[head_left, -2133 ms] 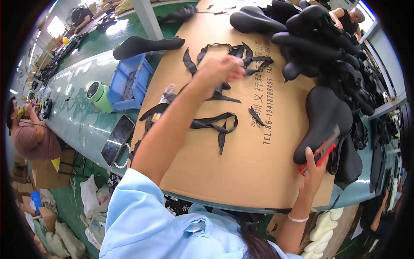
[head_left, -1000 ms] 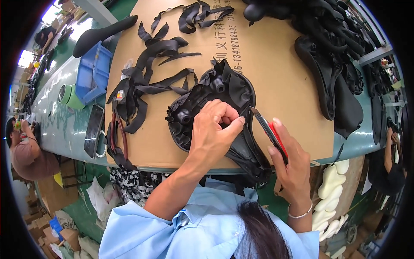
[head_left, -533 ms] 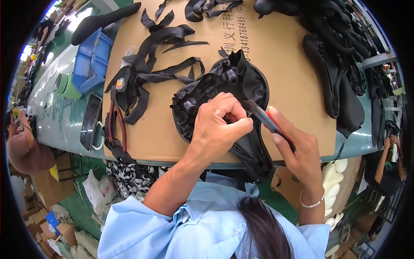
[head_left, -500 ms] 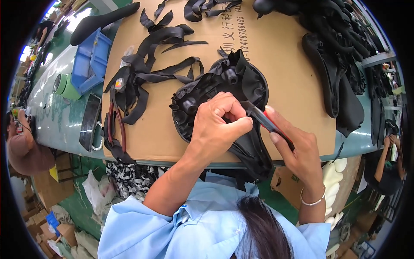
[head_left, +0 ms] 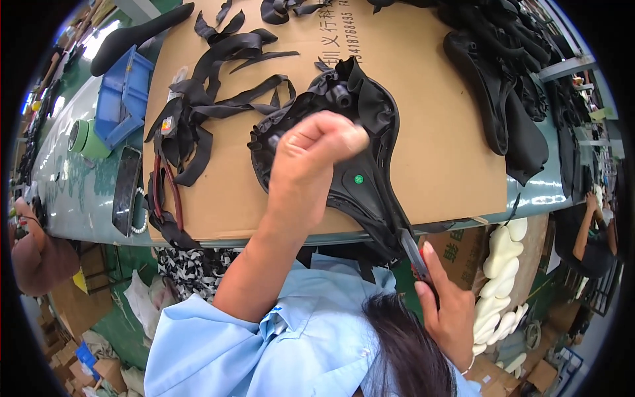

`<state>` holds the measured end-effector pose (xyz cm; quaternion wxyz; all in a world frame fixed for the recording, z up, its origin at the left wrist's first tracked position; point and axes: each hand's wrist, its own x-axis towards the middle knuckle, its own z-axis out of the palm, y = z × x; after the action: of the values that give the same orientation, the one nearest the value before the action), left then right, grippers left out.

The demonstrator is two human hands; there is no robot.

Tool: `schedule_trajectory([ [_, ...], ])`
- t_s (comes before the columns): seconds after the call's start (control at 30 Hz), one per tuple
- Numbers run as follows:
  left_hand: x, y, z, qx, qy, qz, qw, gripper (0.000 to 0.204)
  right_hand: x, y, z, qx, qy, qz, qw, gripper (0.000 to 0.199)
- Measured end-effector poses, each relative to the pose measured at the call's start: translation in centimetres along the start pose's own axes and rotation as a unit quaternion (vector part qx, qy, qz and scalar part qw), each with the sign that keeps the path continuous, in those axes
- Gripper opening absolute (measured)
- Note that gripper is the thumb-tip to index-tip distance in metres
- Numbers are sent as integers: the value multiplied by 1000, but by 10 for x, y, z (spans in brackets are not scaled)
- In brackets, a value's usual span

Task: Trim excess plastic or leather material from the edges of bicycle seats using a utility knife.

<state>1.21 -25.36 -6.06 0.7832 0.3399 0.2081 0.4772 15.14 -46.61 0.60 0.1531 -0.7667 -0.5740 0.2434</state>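
Observation:
A black bicycle saddle (head_left: 362, 198) lies upside down, its narrow nose toward me at the table edge. Loose, gathered cover material rims its wide end, and a small green sticker (head_left: 359, 179) shows on the underside. Above the wide end, my left hand (head_left: 307, 155) is closed in a pinch or fist; whatever it may hold is hidden. My right hand (head_left: 450, 321) grips a red and grey utility knife (head_left: 417, 260) below the table edge. The blade points up, close beside the saddle's nose; I cannot tell whether it touches.
Cardboard (head_left: 450, 165) covers the table. Black strips (head_left: 231, 53) and red-handled pliers (head_left: 176, 198) lie left, near a phone (head_left: 124, 192) and blue bin (head_left: 120, 99). Black saddles (head_left: 476, 92) are piled right. Cream saddle-shaped pieces (head_left: 503, 255) stand below the edge; other people work at both sides.
My left hand has lifted off the saddle's underside, uncovering its middle and the green sticker. My right hand has drawn the knife toward me, from the middle of the saddle to its nose.

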Motion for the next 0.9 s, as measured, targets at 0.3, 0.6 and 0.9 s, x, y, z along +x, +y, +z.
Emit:
schedule_trajectory([
  [0.3,16,2,3,-322,55,-15,945,11,-33,51,88,-15,240,-77,968,56],
  [0.6,-23,48,3,670,-340,228,619,21,-9,34,54,274,264,66,923,59],
  [0.9,0,29,-14,671,-306,168,654,12,26,30,29,-37,142,-183,972,60],
])
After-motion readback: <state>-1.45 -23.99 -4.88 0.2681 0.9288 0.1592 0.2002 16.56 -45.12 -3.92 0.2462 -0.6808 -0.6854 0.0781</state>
